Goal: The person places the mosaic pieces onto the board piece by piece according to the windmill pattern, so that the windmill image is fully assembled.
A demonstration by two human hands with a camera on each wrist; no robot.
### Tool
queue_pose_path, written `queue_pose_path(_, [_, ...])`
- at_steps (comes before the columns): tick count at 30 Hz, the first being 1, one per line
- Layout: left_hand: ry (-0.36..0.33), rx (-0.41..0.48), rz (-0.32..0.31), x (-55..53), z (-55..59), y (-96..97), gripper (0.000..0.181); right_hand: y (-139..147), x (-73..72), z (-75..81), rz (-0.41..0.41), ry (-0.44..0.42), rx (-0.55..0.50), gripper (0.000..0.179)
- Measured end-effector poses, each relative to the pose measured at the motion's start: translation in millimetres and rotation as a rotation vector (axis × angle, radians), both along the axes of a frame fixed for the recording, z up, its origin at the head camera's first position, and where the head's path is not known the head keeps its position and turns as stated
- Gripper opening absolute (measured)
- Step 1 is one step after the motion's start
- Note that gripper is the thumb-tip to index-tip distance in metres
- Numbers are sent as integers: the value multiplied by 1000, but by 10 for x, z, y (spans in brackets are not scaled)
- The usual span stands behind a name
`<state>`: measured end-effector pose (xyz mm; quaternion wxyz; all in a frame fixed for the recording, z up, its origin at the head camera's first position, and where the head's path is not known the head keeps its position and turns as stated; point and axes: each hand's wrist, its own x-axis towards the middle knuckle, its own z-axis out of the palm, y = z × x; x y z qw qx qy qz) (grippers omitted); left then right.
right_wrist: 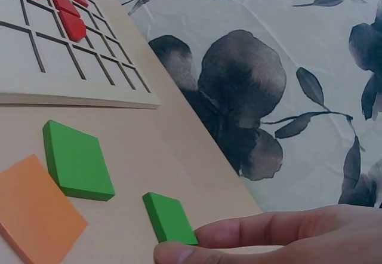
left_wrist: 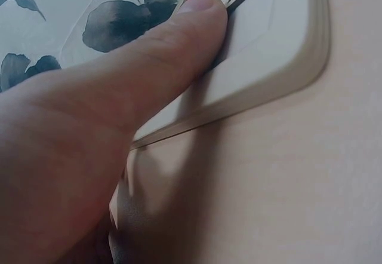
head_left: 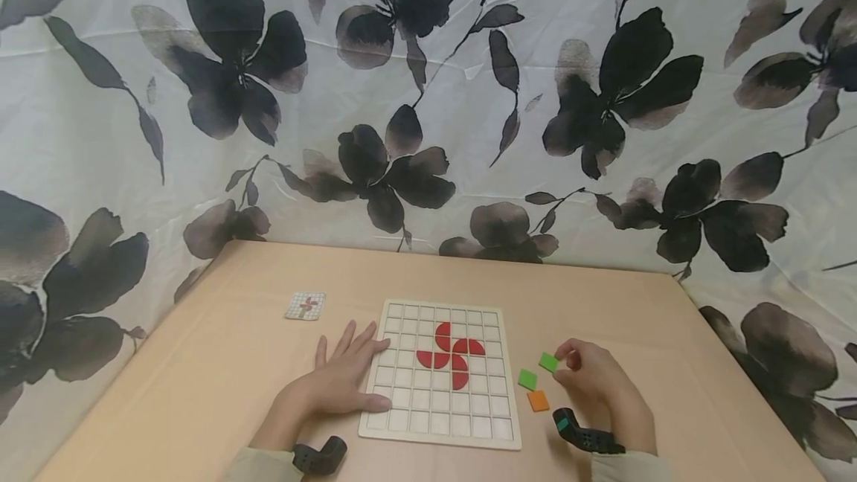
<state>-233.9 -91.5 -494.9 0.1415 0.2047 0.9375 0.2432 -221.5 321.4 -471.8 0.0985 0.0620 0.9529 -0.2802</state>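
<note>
A square white grid board lies on the table, with several red rounded pieces set as a pinwheel near its middle. My left hand rests spread over the board's left edge, fingers straight. In the left wrist view its thumb lies on the board near a corner. Right of the board, my right hand pinches a green square tile at its edge between thumb and finger. A second green tile and an orange square tile lie beside it on the table.
A small card with a grid and a pinwheel picture lies at the back left of the table. Behind the table hangs a white cloth printed with dark flowers. Each wrist wears a black camera band.
</note>
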Motion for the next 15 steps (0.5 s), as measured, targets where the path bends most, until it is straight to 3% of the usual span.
queue_pose_path(15, [10, -3, -3, 1, -35, -3, 95, -52, -34, -49, -4, 48, 10, 32])
